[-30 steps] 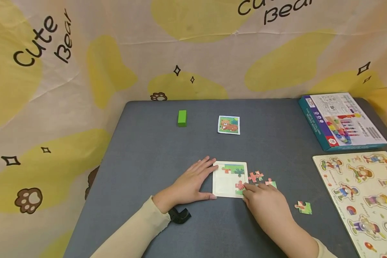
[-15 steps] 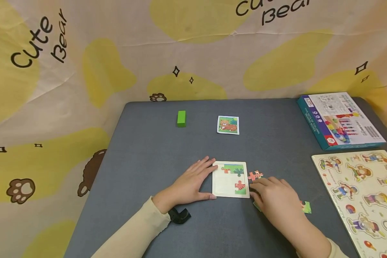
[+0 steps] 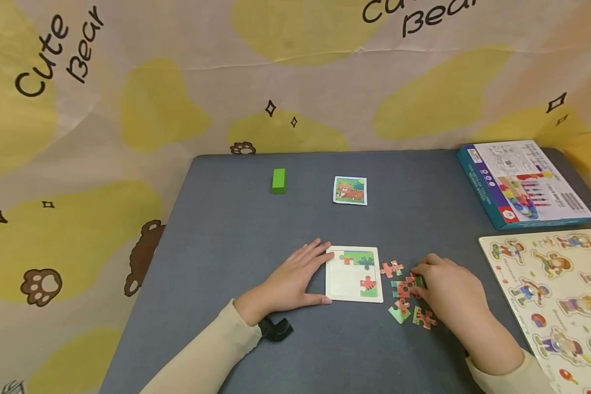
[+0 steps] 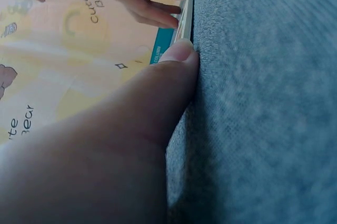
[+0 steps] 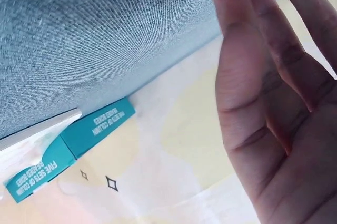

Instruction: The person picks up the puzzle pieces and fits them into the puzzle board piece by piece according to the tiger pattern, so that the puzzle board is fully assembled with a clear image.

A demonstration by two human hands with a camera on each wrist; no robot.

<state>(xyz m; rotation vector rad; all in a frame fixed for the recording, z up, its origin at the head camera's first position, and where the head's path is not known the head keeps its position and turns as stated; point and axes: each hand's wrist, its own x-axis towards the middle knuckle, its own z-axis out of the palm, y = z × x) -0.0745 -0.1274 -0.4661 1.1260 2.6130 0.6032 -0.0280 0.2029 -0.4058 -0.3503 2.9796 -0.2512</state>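
A white puzzle tray [image 3: 342,282] lies in the head view, with a few tiger-picture pieces set along its top and lower right. My left hand [image 3: 290,279] lies spread at its left side, fingertips and thumb touching its edge. To the right of the tray are several loose jigsaw pieces [image 3: 424,317]. My right hand [image 3: 450,287] is over them, thumb and forefinger pinching a green and red jigsaw piece [image 3: 420,281], which the fingers partly cover. In the left wrist view, the left thumb [image 4: 176,52] meets the tray's edge. The right wrist view shows fingers [image 5: 284,39], the piece hidden.
At the back stand a green block [image 3: 278,181] and a small tiger picture card [image 3: 350,191]. A boxed toy [image 3: 527,186] lies at the back right, and a figure puzzle board [image 3: 551,306] in front of it. A patterned cloth [image 3: 295,76] hangs behind the table.
My right hand has moved from the tray's lower right corner rightward, uncovering several loose pieces. One corner piece has shifted toward the person. The left hand has stayed in place.
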